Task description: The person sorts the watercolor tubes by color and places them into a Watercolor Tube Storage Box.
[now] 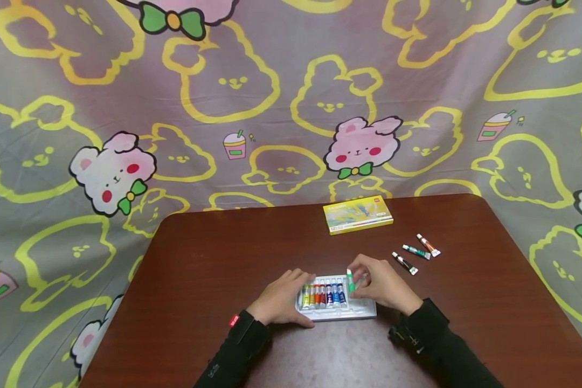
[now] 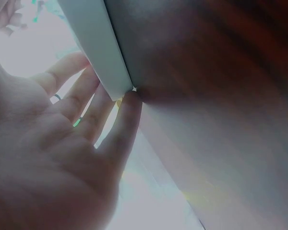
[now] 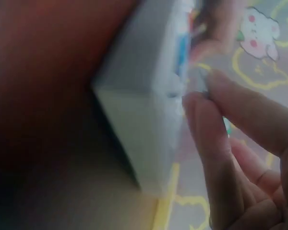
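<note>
A white plastic tray point(image 1: 339, 318) holds a row of small paint tubes point(image 1: 324, 294) running from yellow through red to blue. My left hand point(image 1: 283, 300) holds the tray's left end, thumb at the front corner and fingers toward the back. In the left wrist view, the fingers point(image 2: 86, 98) meet the tray's pale side wall point(image 2: 93, 43). Between thumb and fingers of my right hand point(image 1: 375, 281) is a green paint tube point(image 1: 351, 281) with a white cap, upright beside the blue tubes over the tray's right part. The right wrist view shows the pinching fingertips point(image 3: 216, 91) close to the tray point(image 3: 134, 115).
Three loose paint tubes lie to the right: a black one point(image 1: 404, 263), a teal one point(image 1: 416, 251) and an orange-brown one point(image 1: 428, 245). A yellow paint box point(image 1: 358, 215) sits at the table's back edge. Behind the brown table point(image 1: 213, 258) hangs a patterned cloth point(image 1: 281, 97).
</note>
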Motion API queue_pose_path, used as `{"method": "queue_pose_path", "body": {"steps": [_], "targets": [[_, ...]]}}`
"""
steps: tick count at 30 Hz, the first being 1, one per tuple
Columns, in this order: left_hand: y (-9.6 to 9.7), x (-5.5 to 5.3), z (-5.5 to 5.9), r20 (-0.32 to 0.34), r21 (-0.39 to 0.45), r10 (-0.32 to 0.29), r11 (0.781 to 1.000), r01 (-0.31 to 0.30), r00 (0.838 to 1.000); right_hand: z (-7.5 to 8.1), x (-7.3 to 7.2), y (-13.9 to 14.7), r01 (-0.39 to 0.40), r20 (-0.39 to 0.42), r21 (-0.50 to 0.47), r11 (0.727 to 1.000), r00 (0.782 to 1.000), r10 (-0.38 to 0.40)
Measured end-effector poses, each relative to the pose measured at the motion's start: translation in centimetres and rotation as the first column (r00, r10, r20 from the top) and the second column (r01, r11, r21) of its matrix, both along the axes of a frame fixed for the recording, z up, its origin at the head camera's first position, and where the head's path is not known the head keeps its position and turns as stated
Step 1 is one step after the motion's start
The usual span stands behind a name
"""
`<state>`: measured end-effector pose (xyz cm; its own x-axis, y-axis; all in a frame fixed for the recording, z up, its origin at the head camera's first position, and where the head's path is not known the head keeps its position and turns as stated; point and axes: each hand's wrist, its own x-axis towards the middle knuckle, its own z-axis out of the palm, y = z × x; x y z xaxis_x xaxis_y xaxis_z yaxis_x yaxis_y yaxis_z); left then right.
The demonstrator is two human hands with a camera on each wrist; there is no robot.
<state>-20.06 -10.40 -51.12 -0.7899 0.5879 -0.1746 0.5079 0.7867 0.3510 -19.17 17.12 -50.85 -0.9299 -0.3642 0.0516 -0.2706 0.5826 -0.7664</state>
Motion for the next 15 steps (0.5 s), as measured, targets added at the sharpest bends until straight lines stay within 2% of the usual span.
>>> {"method": "queue_pose_path", "body": {"steps": [5, 11, 15], "targets": [[0.03, 0.09, 0.07, -0.01, 0.0, -0.007, 1.0, 0.007, 1.0, -0.85, 0.17, -0.97, -0.02, 0.003, 0.073, 0.997, 1.0, 0.019], [0.14, 0.09, 0.07, -0.022, -0.002, -0.016, 1.0, 0.016, 1.0, -1.08, 0.15, -1.02, 0.006, -0.057, 0.112, 0.994, 0.998, 0.001], [0.08, 0.04, 0.01, -0.018, -0.01, -0.014, 1.0, 0.014, 1.0, -1.19, 0.07, -1.18, 0.024, -0.096, 0.186, 0.982, 0.995, -0.006]]}}
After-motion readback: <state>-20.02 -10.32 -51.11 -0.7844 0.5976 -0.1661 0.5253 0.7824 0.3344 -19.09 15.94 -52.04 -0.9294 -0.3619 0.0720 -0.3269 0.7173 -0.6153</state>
